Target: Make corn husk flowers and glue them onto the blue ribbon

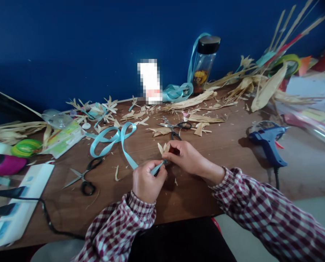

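Near the front middle of the table, my two hands meet around a small pale flower of dried husk [162, 148]. My right hand [184, 155] pinches the flower near its base, its petals pointing up. Between the thumb and fingers of my left hand [149, 178] is a light blue ribbon [129, 159], its end at the flower's base. The ribbon runs back from my left hand in loose loops across the table. Just beyond my right hand lie black-handled scissors [175, 127]. A second pair of scissors [83, 177] rests open to the left of my left hand.
A blue glue gun [270, 142] stands at the right with its cord. White power strip [28, 200] and plugs sit at the left. Along the blue wall are husk scraps [192, 102], finished-looking husk flowers [110, 105], a ribbon coil [179, 91] and a glass bottle [204, 67].
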The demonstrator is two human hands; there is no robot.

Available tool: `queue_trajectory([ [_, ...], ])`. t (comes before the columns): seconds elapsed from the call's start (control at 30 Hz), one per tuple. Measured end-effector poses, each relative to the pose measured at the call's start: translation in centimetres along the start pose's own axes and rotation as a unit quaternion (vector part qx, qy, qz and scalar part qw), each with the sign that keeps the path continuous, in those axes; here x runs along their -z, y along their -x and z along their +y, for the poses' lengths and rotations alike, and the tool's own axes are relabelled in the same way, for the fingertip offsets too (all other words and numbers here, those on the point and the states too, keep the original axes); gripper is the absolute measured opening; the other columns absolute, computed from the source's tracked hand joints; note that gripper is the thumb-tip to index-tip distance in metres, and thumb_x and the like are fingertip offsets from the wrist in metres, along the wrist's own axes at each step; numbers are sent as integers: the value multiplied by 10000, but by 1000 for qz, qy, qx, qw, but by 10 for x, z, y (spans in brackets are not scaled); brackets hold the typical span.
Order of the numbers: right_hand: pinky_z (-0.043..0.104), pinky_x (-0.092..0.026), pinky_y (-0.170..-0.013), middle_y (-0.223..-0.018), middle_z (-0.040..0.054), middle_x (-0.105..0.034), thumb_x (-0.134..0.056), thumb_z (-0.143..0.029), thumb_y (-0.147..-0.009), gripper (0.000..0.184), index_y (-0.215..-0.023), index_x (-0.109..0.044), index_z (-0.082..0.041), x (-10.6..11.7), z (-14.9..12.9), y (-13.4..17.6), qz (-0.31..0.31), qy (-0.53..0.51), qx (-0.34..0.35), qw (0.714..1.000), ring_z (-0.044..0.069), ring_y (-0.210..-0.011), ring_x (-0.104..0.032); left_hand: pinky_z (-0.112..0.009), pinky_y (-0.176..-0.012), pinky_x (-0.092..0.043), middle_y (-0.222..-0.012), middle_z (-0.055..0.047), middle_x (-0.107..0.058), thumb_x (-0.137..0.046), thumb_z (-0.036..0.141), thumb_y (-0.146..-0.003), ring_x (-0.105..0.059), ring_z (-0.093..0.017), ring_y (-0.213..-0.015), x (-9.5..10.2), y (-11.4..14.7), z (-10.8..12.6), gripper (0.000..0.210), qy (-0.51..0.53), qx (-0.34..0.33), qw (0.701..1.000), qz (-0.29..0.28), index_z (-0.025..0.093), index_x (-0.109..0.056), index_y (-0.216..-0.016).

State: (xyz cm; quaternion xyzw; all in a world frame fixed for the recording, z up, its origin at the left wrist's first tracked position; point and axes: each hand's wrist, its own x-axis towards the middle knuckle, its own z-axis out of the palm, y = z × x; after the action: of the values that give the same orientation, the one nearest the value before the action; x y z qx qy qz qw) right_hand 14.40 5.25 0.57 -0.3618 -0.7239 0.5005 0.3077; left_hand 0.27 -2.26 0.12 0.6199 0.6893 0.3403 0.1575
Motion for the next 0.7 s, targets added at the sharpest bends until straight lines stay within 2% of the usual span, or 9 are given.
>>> queue_trajectory([
  [0.17,201,-322,-535,-617,-28,-560,-597,-202,-786,127,-684,-541,-152,-7,-1,4,51,77,8,996,91,-571,-478,-275,-621,-476,-696,-50,-707,-609,234,-705,-654,-189,-655,-6,1,0,107,-55,-39,997,21,164,-689,-711],
  [0.33,206,-313,-522,-625,-13,-590,-589,-221,-787,125,-685,-547,-164,-12,-2,8,105,126,3,986,100,-561,-498,-294,-626,-443,-654,-62,-693,-630,315,-718,-635,-200,-631,-12,-2,0,167,-129,-68,987,62,165,-692,-676],
  [0.43,215,-306,-522,-626,-9,-596,-591,-246,-785,132,-683,-552,-171,-13,-2,8,131,158,-5,979,106,-560,-497,-293,-629,-421,-625,-55,-679,-605,318,-746,-618,-192,-613,-14,-5,1,192,-159,-76,982,67,177,-688,-645],
  [0.7,219,-301,-513,-592,-27,-564,-612,-262,-757,164,-645,-531,-175,-16,-3,9,156,173,-11,972,99,-537,-471,-264,-602,-416,-677,-66,-695,-586,299,-756,-625,-181,-636,-13,-7,3,195,-103,-28,994,39,157,-714,-715],
])
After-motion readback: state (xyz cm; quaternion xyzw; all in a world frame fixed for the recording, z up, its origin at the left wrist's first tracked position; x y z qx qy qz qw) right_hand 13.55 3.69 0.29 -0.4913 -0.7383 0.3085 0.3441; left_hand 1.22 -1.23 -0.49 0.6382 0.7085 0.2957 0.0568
